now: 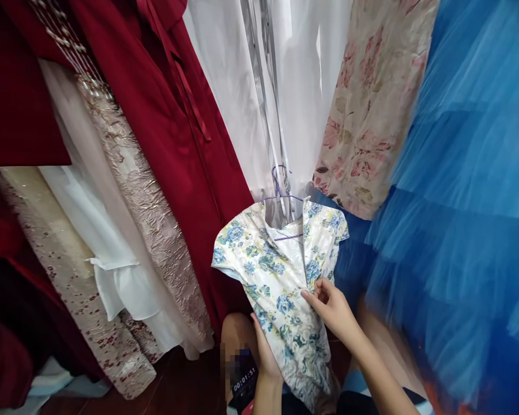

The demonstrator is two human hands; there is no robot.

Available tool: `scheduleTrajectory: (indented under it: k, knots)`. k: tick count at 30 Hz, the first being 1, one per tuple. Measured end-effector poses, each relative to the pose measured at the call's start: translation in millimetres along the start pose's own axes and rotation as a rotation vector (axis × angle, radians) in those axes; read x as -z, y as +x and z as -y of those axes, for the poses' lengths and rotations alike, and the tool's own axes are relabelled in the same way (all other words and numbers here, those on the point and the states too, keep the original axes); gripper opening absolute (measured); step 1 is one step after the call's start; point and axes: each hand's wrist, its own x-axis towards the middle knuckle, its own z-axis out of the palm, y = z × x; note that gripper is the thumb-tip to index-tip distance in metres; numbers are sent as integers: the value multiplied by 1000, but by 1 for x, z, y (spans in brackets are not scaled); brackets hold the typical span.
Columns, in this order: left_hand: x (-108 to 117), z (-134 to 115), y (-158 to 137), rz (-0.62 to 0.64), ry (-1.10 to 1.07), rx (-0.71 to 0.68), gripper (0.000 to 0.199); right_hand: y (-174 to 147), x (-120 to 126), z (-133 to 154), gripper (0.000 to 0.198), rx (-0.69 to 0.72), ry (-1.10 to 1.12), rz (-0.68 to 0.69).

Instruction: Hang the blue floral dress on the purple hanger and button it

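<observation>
A white cap-sleeved dress (263, 268) with blue and yellow flowers hangs on a thin purple hanger (277, 180), its lower part bunched over my lap. At the front, below the V-neck, my right hand (331, 305) pinches the fabric between thumb and fingertips. On the dress's left edge, my left hand (266, 349) holds the cloth from the side and beneath; most of its fingers are hidden behind it.
Dark red gowns (155, 127) and beaded pale dresses hang at left. White cloth (225, 75) with silver ribbons (262, 75) hangs behind, beside a pink floral garment (367, 115). Blue tulle (454, 190) fills the right. A phone (244, 383) showing a timer rests by my leg.
</observation>
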Motion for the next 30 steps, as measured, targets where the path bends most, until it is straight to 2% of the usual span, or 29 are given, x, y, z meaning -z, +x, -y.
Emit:
scheduleTrajectory:
  k: [3, 4, 7, 12, 15, 23, 26, 30]
  knots:
    - [14, 11, -4, 25, -135, 11, 75, 3, -5, 7, 34, 42, -156, -4]
    - [18, 14, -4, 55, -197, 39, 75, 2, -5, 8, 32, 59, -165, 1]
    - [23, 22, -2, 116, -301, 141, 60, -2, 0, 10, 29, 118, -77, 15]
    - [7, 24, -7, -28, -129, 65, 55, -4, 5, 6, 26, 190, 57, -13]
    - [0, 20, -10, -68, -90, 41, 51, -3, 6, 3, 21, 171, 70, -32]
    - [6, 9, -13, -108, 29, -27, 50, -8, 12, 7, 24, 140, 52, -40]
    - [13, 11, -11, -115, 79, -79, 54, -7, 17, 10, 26, 143, 31, 8]
    - [27, 15, 3, -102, 184, -116, 55, -6, 26, 15, 27, 138, -61, 163]
